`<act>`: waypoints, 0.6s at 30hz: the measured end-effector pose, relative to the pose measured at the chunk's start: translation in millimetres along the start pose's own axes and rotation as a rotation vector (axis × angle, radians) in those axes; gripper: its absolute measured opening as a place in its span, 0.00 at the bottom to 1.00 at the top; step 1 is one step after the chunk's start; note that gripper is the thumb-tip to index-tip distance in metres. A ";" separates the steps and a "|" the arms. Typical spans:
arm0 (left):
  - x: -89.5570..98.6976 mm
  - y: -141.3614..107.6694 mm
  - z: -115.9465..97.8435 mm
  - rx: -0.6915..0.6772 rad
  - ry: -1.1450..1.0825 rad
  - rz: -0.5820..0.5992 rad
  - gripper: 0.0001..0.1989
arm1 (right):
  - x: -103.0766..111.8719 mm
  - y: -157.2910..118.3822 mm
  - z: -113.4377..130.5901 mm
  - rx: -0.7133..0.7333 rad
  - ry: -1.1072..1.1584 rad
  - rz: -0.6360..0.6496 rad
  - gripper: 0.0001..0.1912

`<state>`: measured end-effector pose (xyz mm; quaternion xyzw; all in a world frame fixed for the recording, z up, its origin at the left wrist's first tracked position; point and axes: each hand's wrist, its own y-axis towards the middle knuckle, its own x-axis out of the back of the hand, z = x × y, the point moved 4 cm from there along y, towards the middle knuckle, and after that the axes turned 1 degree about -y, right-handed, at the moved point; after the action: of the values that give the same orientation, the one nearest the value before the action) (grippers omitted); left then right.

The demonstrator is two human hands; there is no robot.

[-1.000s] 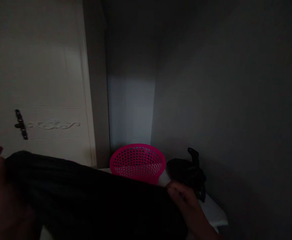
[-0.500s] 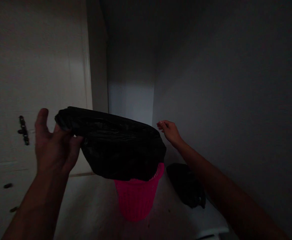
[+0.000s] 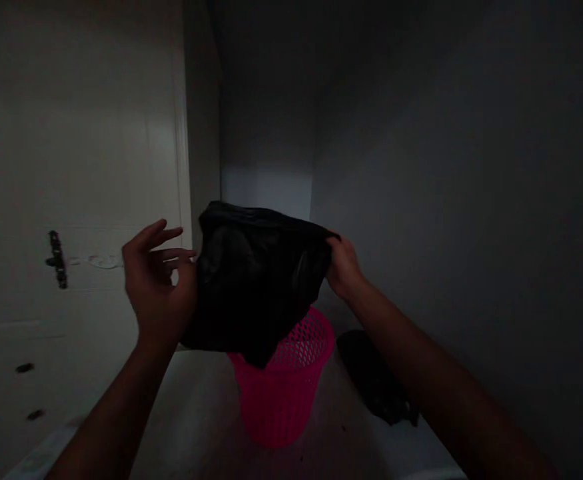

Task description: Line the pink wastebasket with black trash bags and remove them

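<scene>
A black garbage bag (image 3: 264, 280) hangs in front of me, its lower part over the mouth of a pink plastic basket (image 3: 276, 403). My right hand (image 3: 344, 267) grips the bag's upper right corner, the fingertips partly hidden by the plastic. At the bag's left side is my left hand (image 3: 161, 283), fingers spread and thumb close to the plastic. Whether the thumb touches the bag I cannot tell. Through the open top of the basket its lattice wall shows on the right.
On the floor right of the basket lies another black plastic bundle (image 3: 376, 377). A pale cabinet (image 3: 96, 153) with dark handles stands at the left. A grey wall (image 3: 446, 200) runs along the right. The room is dim.
My right hand has taken hold of the bag's right corner. The left hand has moved right and its fingers have spread. The bag has lifted and narrowed, uncovering more of the basket's rim.
</scene>
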<state>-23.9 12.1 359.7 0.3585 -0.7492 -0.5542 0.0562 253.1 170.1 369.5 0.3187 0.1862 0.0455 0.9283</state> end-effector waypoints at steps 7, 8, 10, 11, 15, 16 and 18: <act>-12.7 -42.2 77.9 0.907 -0.191 0.362 0.36 | 3.9 35.7 4.9 -0.132 0.265 -0.011 0.12; -18.6 -47.1 71.3 0.980 -0.298 0.441 0.38 | 5.3 35.9 3.3 -0.139 0.274 -0.005 0.13; -26.9 -49.5 49.4 1.012 -0.469 0.523 0.38 | 10.0 35.0 -1.3 -0.162 0.290 0.000 0.13; -29.7 -47.7 38.0 0.985 -0.531 0.535 0.36 | 12.8 34.2 -3.6 -0.172 0.295 -0.001 0.13; -33.9 -33.9 22.2 0.735 -0.572 0.308 0.28 | 20.5 31.0 -8.7 -0.179 0.316 -0.035 0.14; -35.1 -33.1 26.7 0.691 -0.521 0.238 0.29 | 20.2 30.1 -9.5 -0.179 0.330 -0.056 0.14; -40.9 -36.1 39.1 0.648 -0.405 0.192 0.31 | 16.4 28.2 -12.2 -0.184 0.364 -0.101 0.15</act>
<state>4.6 62.8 326.2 0.1695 -0.9113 -0.3406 -0.1573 264.6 202.8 372.5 0.2092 0.3614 0.0725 0.9057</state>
